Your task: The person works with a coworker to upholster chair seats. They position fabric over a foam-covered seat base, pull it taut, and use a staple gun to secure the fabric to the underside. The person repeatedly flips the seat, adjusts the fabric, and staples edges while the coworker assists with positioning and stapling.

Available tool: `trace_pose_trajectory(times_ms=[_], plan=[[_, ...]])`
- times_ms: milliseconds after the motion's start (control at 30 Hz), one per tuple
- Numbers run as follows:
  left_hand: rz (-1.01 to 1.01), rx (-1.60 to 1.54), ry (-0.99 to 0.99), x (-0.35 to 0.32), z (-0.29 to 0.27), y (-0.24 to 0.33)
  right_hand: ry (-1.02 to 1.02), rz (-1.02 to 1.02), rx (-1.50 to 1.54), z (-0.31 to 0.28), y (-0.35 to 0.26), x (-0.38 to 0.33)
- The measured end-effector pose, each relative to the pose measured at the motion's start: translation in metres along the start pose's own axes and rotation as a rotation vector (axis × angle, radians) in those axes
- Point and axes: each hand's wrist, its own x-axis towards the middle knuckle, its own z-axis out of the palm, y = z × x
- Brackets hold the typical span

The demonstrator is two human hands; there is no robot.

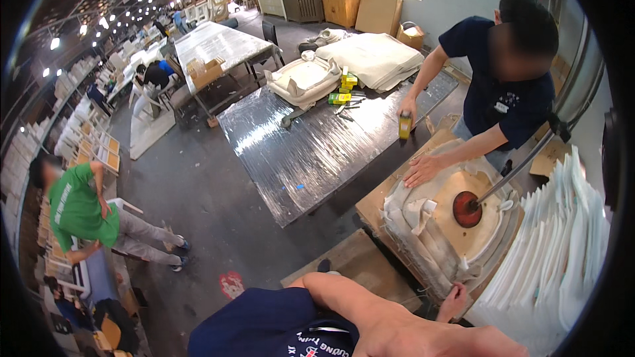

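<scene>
My right hand (453, 301) lies at the near edge of a round wooden seat frame (463, 225) draped in cream fabric (413, 221), fingers against the fabric; my upper arm hides the wrist. My left hand is out of view. A red disc (467, 209) on a slanted metal arm (522, 165) presses on the middle of the seat. Across from me, a co-worker in a navy shirt (503, 102) has one hand (420, 170) flat on the far fabric rim. The co-worker's other hand holds a small yellow object (405, 124) on the table.
The seat rests on a wooden board (377, 201). White sheets (562, 251) are stacked upright at the right. A long table wrapped in shiny black film (311, 152) carries cushions (304, 79), yellow-green boxes (340, 97) and tools. A person in green (79, 211) bends at the left.
</scene>
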Motion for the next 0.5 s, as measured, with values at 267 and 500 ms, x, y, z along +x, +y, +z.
trace_pose_trajectory(times_ms=[267,500], plan=[[0.179,-0.047,0.059,0.031,0.010,0.013,0.005,-0.004,0.021,0.000,-0.020,-0.015],[-0.142,0.184,0.721,0.045,0.023,0.049,0.036,0.038,0.044,0.000,-0.014,-0.015]])
